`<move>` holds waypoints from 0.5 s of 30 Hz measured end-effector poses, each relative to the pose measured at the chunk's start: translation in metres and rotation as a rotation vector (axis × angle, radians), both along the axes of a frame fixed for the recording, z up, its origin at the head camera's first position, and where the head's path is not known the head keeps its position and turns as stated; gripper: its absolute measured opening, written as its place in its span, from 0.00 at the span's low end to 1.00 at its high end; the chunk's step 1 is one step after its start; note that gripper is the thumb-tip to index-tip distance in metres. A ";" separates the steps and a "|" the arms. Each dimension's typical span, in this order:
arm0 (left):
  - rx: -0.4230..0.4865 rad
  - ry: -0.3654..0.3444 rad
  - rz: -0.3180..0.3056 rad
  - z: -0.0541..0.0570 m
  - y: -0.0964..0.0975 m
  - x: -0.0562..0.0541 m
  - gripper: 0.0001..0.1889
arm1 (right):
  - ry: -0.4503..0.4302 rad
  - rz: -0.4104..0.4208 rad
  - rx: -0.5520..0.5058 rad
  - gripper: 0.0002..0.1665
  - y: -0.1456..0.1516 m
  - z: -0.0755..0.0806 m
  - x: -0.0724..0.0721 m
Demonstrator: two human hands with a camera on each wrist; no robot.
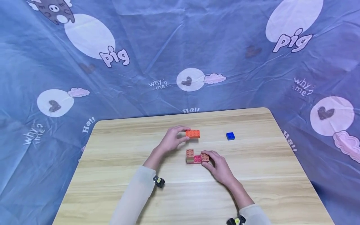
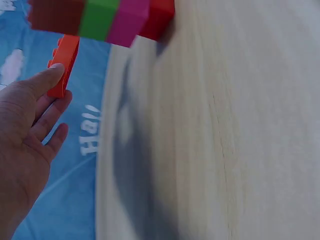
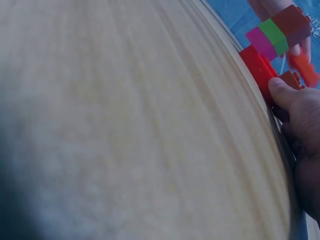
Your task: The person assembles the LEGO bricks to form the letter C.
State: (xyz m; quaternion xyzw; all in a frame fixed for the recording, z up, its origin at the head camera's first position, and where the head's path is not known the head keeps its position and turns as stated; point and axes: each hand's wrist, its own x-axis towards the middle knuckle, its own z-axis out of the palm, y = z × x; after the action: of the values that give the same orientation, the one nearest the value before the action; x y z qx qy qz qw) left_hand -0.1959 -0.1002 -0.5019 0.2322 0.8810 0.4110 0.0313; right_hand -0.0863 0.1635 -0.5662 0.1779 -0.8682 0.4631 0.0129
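My left hand [image 1: 170, 140] pinches an orange building brick [image 1: 192, 134] with two rows of studs, thumb on one side and fingers on the other. In the left wrist view the orange brick [image 2: 65, 62] appears raised off the table. Nearer to me lies a red base brick [image 1: 197, 159]. A stack rises from its left end: magenta [image 3: 261, 41], green [image 3: 274, 36] and brown [image 3: 290, 26] on top. At the base's right end, my right hand [image 1: 219, 167] grips a small brown brick [image 1: 205, 157] between thumb and fingers. Those fingers are partly hidden in the right wrist view.
A small blue brick [image 1: 230, 136] lies apart on the right side of the wooden table [image 1: 197, 193]. Blue printed cloth [image 1: 157, 56] hangs behind the table and along its sides.
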 end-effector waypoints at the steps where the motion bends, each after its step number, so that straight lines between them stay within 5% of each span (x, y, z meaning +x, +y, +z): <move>1: 0.001 0.019 0.002 0.003 -0.002 0.004 0.23 | 0.005 0.000 -0.001 0.31 0.000 0.000 0.000; 8: 0.033 0.104 0.047 0.024 -0.007 0.035 0.23 | 0.031 -0.003 -0.005 0.31 -0.001 0.001 0.000; 15: 0.058 0.087 0.066 0.032 -0.001 0.061 0.22 | 0.025 -0.012 -0.004 0.31 -0.001 -0.001 0.000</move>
State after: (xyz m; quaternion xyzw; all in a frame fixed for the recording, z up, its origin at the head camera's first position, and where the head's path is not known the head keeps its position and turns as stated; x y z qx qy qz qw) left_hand -0.1349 -0.1016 -0.4699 0.2214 0.8766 0.4265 -0.0275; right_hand -0.0862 0.1622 -0.5671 0.1784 -0.8681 0.4625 0.0269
